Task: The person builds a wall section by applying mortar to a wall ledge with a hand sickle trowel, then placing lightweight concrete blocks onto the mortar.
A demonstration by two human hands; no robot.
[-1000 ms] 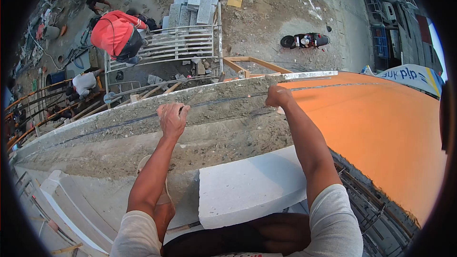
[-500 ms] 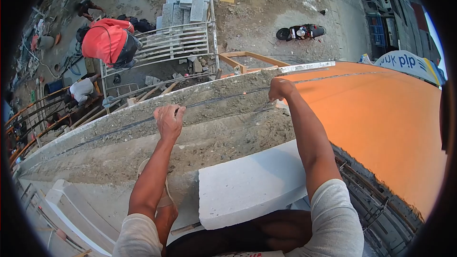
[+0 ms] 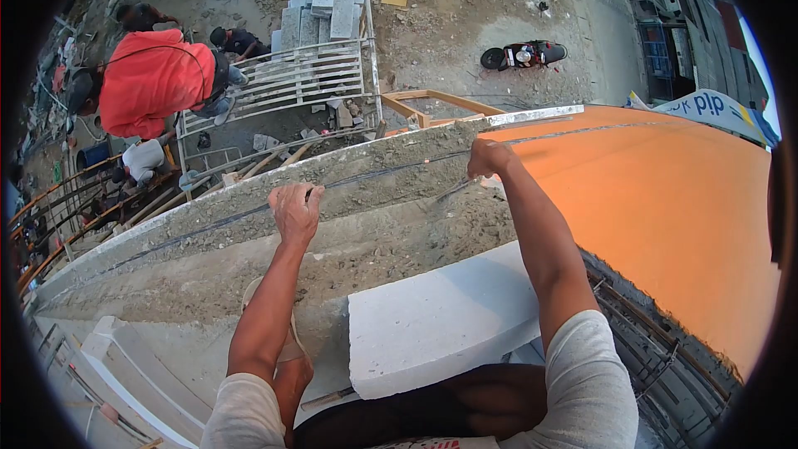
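Observation:
A long dark cable-like line point(image 3: 391, 171) runs along the rough mortar top of a wall point(image 3: 366, 216) and passes both my hands. My left hand point(image 3: 295, 209) is closed on it, knuckles up, with a dark bit showing by the thumb. Farther right, my right hand point(image 3: 490, 158) is also closed on the line, fingers bent down and partly hidden. Below that hand a short dark strand lies on the mortar. A white lightweight block point(image 3: 440, 316) rests in front of my body, under my right forearm, untouched by either hand.
An orange panel point(image 3: 648, 199) slopes away at right, beside rebar point(image 3: 657, 366). Far below the wall edge are a person in a red top point(image 3: 158, 83) by a metal rack point(image 3: 291, 79), stacked blocks point(image 3: 320, 17), other people and a motorcycle point(image 3: 524, 55). Another white block point(image 3: 125, 366) is at lower left.
My hands keep nearly the same place on the line. Below, the person in red has shifted left, and another person in dark clothes now shows beside the rack.

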